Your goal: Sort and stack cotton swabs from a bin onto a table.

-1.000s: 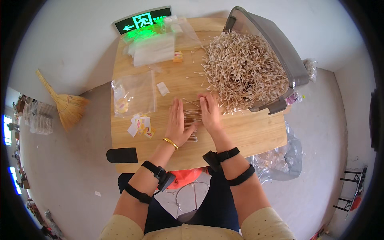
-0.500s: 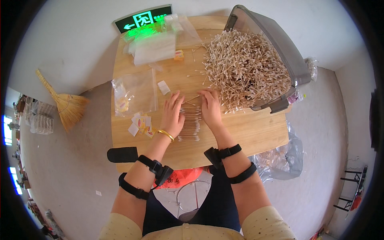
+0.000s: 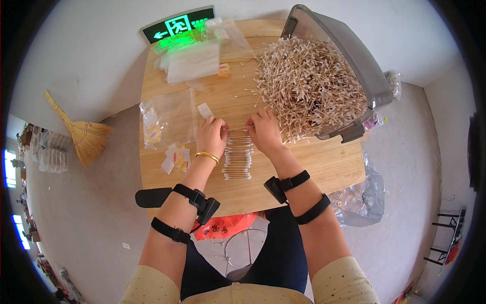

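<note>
A row of cotton swabs (image 3: 238, 159) lies side by side on the wooden table (image 3: 304, 169), each swab running left to right. At its far end, a cotton swab (image 3: 237, 130) stretches between my two hands. My left hand (image 3: 211, 137) is closed, with thumb and fingertips pinched on the swab's left end. Its right end is at the curled fingertips of my right hand (image 3: 265, 130), which partly hide it. Beside the right hand, a large heap of loose cotton swabs (image 3: 311, 83) spills out of a grey plastic bin (image 3: 349, 55) tipped on its side.
A clear zip bag (image 3: 174, 114) lies left of my hands, with small yellow and white cards (image 3: 176, 158) nearer me. A white card (image 3: 204, 110) lies just beyond my left hand. More plastic bags (image 3: 192, 61) sit at the far left, before a green exit sign (image 3: 178, 24).
Both hands have gone from fingers stretched out along the row to curled, pinching fingers at its far end. A swab that lay slanted there now lies level between them.
</note>
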`<state>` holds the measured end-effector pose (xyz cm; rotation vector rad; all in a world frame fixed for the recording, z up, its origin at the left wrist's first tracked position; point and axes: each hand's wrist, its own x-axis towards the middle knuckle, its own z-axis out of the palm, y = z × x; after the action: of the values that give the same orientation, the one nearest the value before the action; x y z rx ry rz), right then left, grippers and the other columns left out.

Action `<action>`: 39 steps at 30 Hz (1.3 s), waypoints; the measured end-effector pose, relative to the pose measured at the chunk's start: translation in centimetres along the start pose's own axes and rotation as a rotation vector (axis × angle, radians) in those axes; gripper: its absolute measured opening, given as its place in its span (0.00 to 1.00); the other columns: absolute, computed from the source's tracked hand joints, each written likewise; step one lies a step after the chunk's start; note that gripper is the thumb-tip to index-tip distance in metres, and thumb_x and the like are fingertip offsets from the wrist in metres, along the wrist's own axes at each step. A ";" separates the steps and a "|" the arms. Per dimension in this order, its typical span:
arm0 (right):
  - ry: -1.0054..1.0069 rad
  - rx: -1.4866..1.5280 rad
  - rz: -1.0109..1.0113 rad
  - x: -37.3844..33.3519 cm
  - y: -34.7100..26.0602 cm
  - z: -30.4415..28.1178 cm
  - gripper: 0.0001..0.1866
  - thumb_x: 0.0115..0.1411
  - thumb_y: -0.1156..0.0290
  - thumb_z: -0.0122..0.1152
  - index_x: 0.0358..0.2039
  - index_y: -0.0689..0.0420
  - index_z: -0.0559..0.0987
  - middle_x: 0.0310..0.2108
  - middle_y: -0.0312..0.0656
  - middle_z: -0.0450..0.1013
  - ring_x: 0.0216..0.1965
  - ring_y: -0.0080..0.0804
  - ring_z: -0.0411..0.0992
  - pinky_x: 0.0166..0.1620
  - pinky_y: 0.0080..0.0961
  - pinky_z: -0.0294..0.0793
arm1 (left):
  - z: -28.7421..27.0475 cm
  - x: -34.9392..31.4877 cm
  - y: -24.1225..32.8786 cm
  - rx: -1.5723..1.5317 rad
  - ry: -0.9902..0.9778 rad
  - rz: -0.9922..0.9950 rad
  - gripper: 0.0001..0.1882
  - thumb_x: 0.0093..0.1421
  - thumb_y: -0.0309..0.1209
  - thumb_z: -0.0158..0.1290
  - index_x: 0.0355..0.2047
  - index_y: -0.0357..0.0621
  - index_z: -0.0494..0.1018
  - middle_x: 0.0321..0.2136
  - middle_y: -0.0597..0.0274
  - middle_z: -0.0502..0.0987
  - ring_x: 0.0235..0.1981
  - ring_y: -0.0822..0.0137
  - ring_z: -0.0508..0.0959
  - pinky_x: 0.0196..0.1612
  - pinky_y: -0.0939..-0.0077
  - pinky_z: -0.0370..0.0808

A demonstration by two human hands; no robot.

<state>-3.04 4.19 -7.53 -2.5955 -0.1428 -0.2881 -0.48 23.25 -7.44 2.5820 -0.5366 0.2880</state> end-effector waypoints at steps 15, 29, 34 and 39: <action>0.065 0.222 0.024 -0.9 -0.3 -1.4 0.04 0.58 0.74 0.61 0.34 0.57 0.77 0.36 0.46 0.73 0.44 0.49 0.70 0.49 0.42 0.70 | -1.3 -0.4 1.2 -0.476 0.040 -0.206 0.07 0.57 0.27 0.64 0.32 0.39 0.79 0.30 0.61 0.81 0.31 0.68 0.80 0.39 0.75 0.76; 0.047 0.614 -0.054 -7.3 -6.6 -9.0 0.05 0.58 0.81 0.62 0.35 0.61 0.79 0.34 0.47 0.77 0.39 0.47 0.75 0.43 0.37 0.74 | -11.9 -4.4 6.8 -0.462 0.062 0.075 0.06 0.53 0.30 0.66 0.28 0.46 0.79 0.29 0.67 0.82 0.34 0.65 0.80 0.49 0.67 0.67; 0.021 0.865 0.155 -9.5 -7.9 -10.1 0.05 0.60 0.81 0.62 0.37 0.62 0.81 0.35 0.45 0.78 0.41 0.38 0.77 0.47 0.32 0.74 | -13.0 -6.1 6.7 -0.459 -0.045 0.126 0.07 0.52 0.30 0.67 0.27 0.47 0.79 0.28 0.68 0.82 0.35 0.65 0.80 0.47 0.68 0.66; -0.007 0.795 0.124 -10.8 -8.2 -9.4 0.04 0.60 0.80 0.62 0.37 0.62 0.82 0.35 0.45 0.78 0.40 0.39 0.76 0.46 0.30 0.74 | -12.9 -7.3 6.7 -0.392 -0.049 0.072 0.06 0.53 0.31 0.66 0.28 0.48 0.80 0.30 0.68 0.82 0.35 0.65 0.79 0.46 0.67 0.66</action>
<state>-16.43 5.98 1.87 -1.8072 -0.0759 -0.1346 -11.26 26.59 4.27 2.1974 -0.6357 0.1272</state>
